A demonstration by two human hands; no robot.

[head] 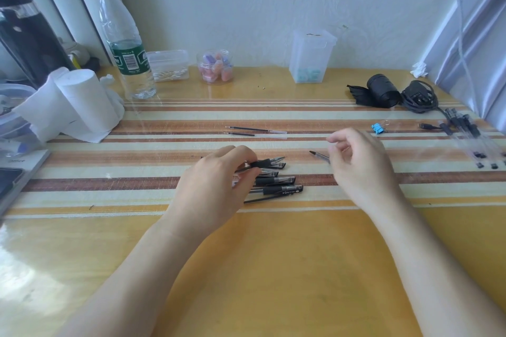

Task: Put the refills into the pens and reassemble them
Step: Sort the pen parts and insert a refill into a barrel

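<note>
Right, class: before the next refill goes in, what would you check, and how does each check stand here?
1. Left hand grips one pen from the pile: ok.
2. Right hand holds a dark pointed part: ok.
3. Whether that part is a refill or a tip: cannot tell.
4. Two spare refills lie on the table beyond the hands: ok.
5. Gripped pen's barrel opened: cannot tell.

One pen (269, 163) is gripped by the left hand (216, 180) at the pen pile (279, 185). Right of it, a dark-tipped piece (319, 156) is held by the right hand (358, 161).
</note>
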